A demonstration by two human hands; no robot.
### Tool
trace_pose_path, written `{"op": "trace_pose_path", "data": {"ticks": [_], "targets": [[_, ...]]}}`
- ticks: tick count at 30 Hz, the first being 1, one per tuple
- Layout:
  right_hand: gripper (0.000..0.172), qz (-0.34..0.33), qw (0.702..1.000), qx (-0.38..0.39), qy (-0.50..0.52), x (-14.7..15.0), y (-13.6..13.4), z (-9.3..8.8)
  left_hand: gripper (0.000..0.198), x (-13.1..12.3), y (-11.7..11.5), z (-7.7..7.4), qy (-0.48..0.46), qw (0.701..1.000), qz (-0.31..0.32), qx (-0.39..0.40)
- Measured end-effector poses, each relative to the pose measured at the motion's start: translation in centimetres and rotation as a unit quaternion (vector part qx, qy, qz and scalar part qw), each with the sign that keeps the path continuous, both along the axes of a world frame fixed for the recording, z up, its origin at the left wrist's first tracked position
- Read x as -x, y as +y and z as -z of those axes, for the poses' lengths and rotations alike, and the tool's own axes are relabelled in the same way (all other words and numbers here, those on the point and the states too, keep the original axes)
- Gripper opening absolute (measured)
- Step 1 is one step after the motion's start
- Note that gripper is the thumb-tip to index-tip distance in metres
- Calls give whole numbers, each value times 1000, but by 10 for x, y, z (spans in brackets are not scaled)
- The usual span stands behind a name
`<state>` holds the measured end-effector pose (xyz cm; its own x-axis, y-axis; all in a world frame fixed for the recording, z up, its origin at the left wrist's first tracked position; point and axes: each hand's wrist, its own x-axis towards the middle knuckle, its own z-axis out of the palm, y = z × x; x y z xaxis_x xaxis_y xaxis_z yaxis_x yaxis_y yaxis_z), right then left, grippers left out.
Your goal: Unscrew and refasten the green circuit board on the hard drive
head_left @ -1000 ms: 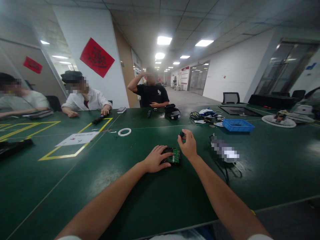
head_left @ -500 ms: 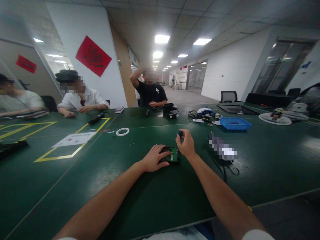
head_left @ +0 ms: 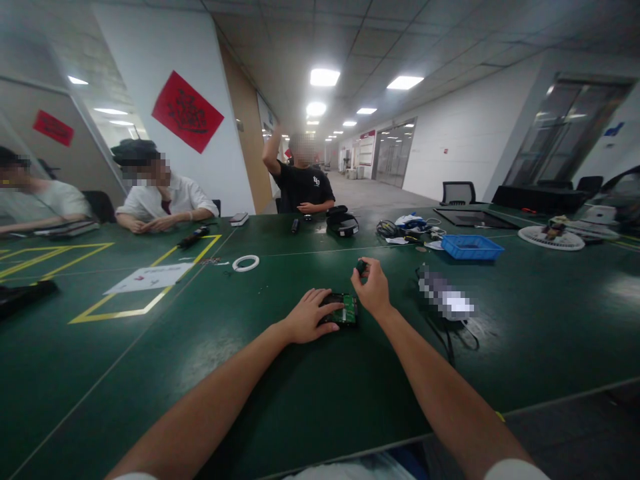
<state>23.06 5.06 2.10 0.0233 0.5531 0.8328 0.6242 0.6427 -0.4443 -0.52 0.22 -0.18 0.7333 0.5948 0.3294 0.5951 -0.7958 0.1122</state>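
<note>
A hard drive [head_left: 349,309] with a green circuit board facing up lies flat on the dark green table [head_left: 240,413]. My left hand [head_left: 311,316] spans its left part, thumb along the near edge, other fingers toward the far edge and one finger across the board. Much of the drive is hidden beneath that hand. Just right of the drive and raised above the tabletop, my right hand [head_left: 373,287] is closed in a pinch. Between its fingertips is a small dark green piece [head_left: 361,267], too small to name.
Beyond my hands lie a white ring [head_left: 245,263], a blue tray [head_left: 471,247], tangled cables [head_left: 393,230] and a black strapped device [head_left: 342,222]. A phone-like object [head_left: 445,297] with cords is to the right. Several people sit across the table; paper [head_left: 150,279] lies left.
My two hands and the hard drive stay nearly in place. Across the table, the person in black shifts a raised arm, and the person in white brings both hands closer together.
</note>
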Motion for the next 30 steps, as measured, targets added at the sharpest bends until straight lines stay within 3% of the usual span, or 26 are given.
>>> {"op": "trace_pose_path", "data": {"ticks": [22,30], "targets": [[30,14,999,-23,-22,-3,-3,-4,64,1,1,1,8,1000,-4,-2],[40,-24,1000,8,-10,0,0,1,64,1,0,1,6,1000,-7,3]]}}
